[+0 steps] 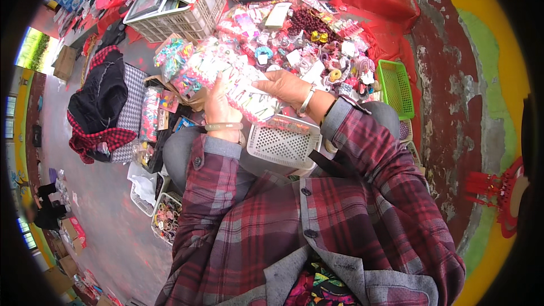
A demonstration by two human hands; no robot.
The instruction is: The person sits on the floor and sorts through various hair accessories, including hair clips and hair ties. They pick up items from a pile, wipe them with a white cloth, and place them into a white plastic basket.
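Between my two hands is a pale pack of hair clips (246,95), with rows of small dark and coloured pieces along it. My left hand (217,105) grips its near left edge, thumb up. From the right, my right hand (288,88) closes on the other side, thumb over the top. Just below the pack sits a white perforated plastic basket (283,150) by my lap. Beyond it spreads a heap of hair ties and small accessories (334,59), partly hidden by the pack. Clear bags of bright coloured pieces (177,56) lie against its left end.
A large pale crate (175,20) with flat items stands back left. A green basket (395,88) is at the right, beside the peeling wall (447,96). Dark and red checked clothing (99,99) lies left. A basket of small bands (168,215) stands on the floor.
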